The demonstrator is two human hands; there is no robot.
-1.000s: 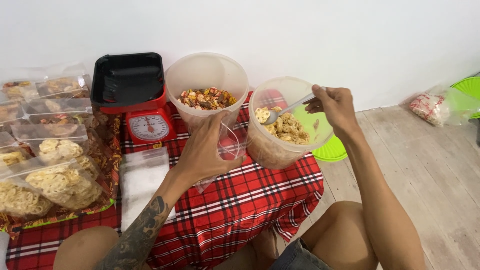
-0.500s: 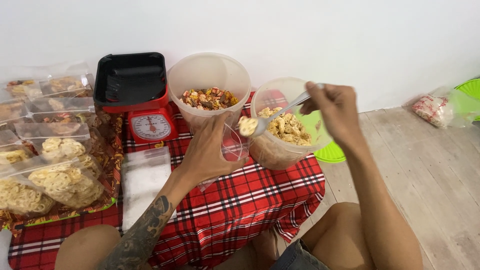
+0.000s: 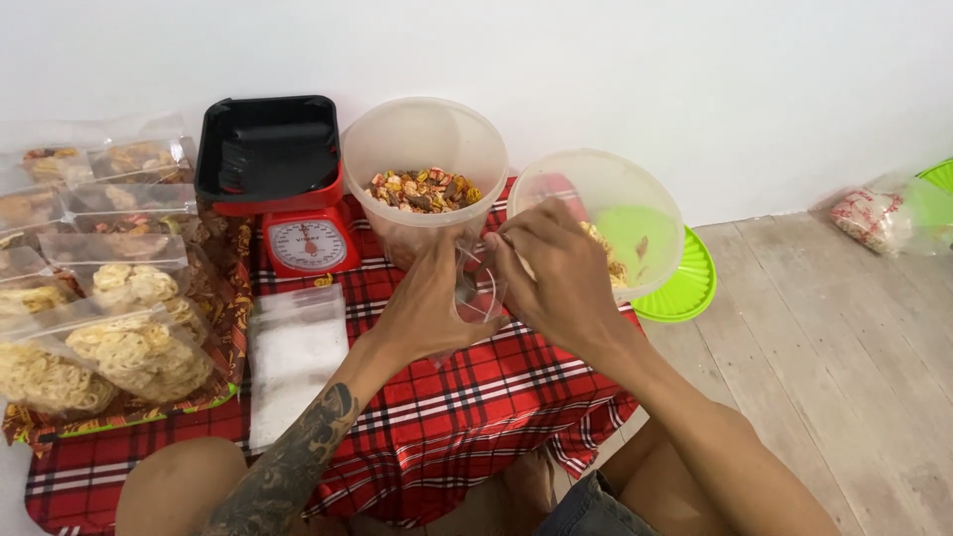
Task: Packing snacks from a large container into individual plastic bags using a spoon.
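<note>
My left hand [image 3: 422, 303] holds a small clear plastic bag [image 3: 478, 295] open, upright on the red plaid cloth [image 3: 476, 397]. My right hand [image 3: 558, 280] is closed over the bag's mouth and touches my left fingers. The metal spoon it carries is almost wholly hidden under it. Right behind my right hand stands a clear tub of pale round crackers [image 3: 635, 213]. A second clear tub with mixed coloured snacks [image 3: 425, 149] stands just behind my left hand.
A red kitchen scale with a black tray [image 3: 288, 189] stands at the back left. A flat stack of empty clear bags [image 3: 295, 349] lies beside my left forearm, and filled snack bags [image 3: 109, 347] sit at the far left. A green lid [image 3: 685, 288] and a snack bag [image 3: 874, 213] lie on the wooden floor.
My right hand lifted a spoonful of crackers out of the right tub and swung it left, down to the mouth of the bag held by my left hand.
</note>
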